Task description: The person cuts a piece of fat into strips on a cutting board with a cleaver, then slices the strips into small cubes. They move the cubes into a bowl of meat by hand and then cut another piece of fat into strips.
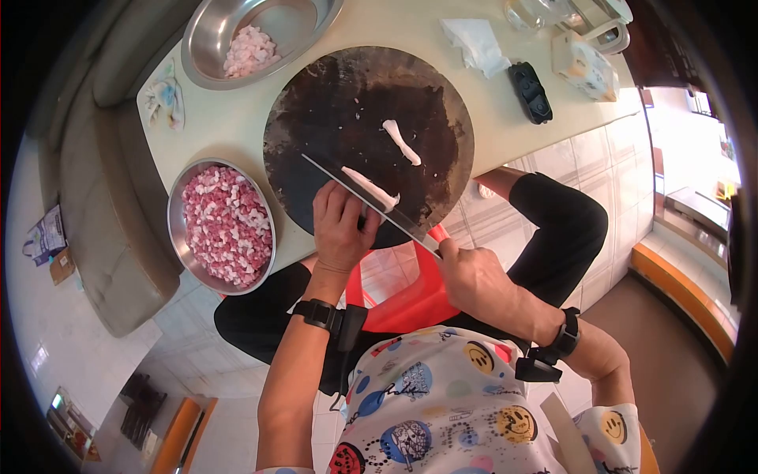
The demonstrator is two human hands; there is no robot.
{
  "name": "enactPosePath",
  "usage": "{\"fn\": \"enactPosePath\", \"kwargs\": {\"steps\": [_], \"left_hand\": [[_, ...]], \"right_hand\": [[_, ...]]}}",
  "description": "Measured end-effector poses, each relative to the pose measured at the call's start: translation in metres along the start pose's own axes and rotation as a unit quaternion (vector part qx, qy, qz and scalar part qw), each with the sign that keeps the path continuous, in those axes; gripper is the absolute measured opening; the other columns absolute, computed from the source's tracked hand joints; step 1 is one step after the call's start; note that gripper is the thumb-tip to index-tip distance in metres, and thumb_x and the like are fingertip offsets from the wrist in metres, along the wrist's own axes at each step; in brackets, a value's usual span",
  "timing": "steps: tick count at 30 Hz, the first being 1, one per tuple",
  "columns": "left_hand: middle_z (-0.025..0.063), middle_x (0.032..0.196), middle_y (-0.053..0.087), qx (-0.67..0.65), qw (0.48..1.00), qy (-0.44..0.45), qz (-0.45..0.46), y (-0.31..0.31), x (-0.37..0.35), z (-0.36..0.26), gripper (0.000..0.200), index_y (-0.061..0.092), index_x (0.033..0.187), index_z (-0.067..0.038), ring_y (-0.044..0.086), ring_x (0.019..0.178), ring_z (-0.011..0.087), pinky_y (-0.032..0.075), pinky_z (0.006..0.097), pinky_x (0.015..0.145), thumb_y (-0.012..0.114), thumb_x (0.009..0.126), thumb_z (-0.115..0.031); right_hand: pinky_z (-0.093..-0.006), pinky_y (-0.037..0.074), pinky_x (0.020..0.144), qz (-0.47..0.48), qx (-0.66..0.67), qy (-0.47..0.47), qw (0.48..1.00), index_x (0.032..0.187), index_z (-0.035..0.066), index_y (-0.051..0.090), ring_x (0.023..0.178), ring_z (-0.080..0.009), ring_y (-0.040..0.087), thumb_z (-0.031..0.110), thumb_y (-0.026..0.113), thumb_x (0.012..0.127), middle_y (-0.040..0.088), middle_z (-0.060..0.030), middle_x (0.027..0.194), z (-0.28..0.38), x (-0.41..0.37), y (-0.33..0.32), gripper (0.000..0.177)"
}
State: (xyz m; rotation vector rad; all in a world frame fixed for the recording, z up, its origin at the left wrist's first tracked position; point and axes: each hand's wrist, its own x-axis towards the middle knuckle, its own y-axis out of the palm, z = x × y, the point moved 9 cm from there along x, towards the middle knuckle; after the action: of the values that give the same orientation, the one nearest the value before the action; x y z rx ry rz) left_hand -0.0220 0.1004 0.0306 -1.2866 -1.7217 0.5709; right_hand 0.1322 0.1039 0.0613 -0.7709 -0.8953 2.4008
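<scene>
My right hand (483, 286) is wrapped round the handle of a knife (395, 223), whose blade slants across the near part of a round dark chopping board (332, 95). Close against the near side of the blade is my left hand (341, 231), its fingers curled down on the board. Whatever lies under those fingertips is hidden. Just past the blade is a pale strip of fatty meat (369, 188). Another pale strip (401, 143) rests farther back on the board, with small scraps scattered about.
Left of the board stands a metal bowl (173, 229) of diced pink and white meat. A larger metal basin (304, 24) with pale pieces is behind it. A black case (530, 93), white tissue (475, 47) and a tissue pack (583, 67) lie right. A red stool (410, 304) is below.
</scene>
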Motion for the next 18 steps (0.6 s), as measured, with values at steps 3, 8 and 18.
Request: {"fn": "enactPosePath", "kwargs": {"steps": [3,8,18], "left_hand": [[0.014,0.103,0.056,0.001,1.0,0.001,-0.004,0.0,0.0,0.0,0.036,0.06,0.099,-0.001,0.052,0.1,0.0344,0.045,0.0425,0.085,0.071,0.065,-0.008],[0.015,0.108,0.055,-0.01,1.0,-0.014,-0.021,0.0,0.0,0.003,0.039,0.059,0.105,-0.003,0.051,0.1,0.0382,0.044,0.044,0.084,0.071,0.069,-0.012],[0.0132,0.105,0.055,-0.005,0.999,0.009,-0.035,-0.005,0.002,-0.004,0.037,0.06,0.1,-0.001,0.053,0.101,0.0343,0.044,0.0417,0.086,0.07,0.065,-0.007]], "right_hand": [[-0.0441,0.046,0.046,-0.018,0.007,-0.012,1.0,0.085,-0.007,0.044,0.048,-0.0372,0.056,-0.002,0.052,0.073,0.052,-0.0179,0.052,0.004,0.02,0.001,0.016],[-0.045,0.048,0.048,-0.095,-0.003,-0.07,0.993,0.086,-0.008,0.045,0.051,-0.0388,0.059,-0.002,0.053,0.071,0.054,-0.019,0.053,0.03,0.059,-0.009,0.018],[-0.0451,0.049,0.051,-0.044,-0.016,0.017,0.999,0.084,-0.007,0.046,0.057,-0.0387,0.061,-0.002,0.053,0.07,0.057,-0.0209,0.058,0.0,0.005,0.007,0.016]]}}
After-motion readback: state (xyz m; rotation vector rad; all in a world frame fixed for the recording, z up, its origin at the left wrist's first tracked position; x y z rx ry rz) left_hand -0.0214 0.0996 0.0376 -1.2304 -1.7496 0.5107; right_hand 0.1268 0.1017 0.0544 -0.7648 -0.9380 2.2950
